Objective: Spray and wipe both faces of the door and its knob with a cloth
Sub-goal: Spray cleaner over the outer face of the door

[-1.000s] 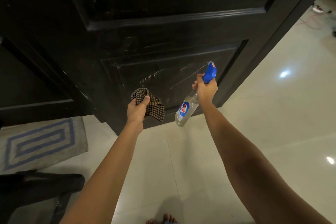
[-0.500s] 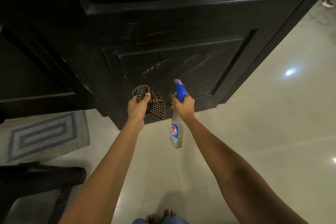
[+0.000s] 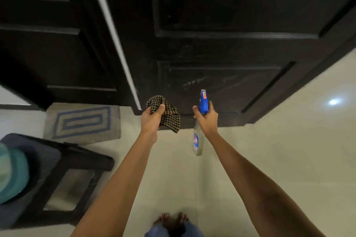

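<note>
A black panelled door (image 3: 221,48) stands open in front of me, its lower panel streaked with faint spray marks. My left hand (image 3: 151,120) grips a bunched brown-and-black checked cloth (image 3: 169,116) near the door's bottom edge. My right hand (image 3: 206,121) grips the neck of a clear spray bottle (image 3: 198,140) with a blue trigger head, nozzle pointing up at the door, body hanging down. The door knob is out of view.
A grey mat with blue rectangles (image 3: 82,123) lies on the pale tiled floor (image 3: 279,150) left of the door. A dark stool (image 3: 63,175) with a teal thing on it stands at lower left. My bare feet (image 3: 171,219) are at the bottom.
My right hand has swung the bottle from tilted at the lower panel down to hang upright beside the cloth. My view has pulled back and left, showing the stool and mat.
</note>
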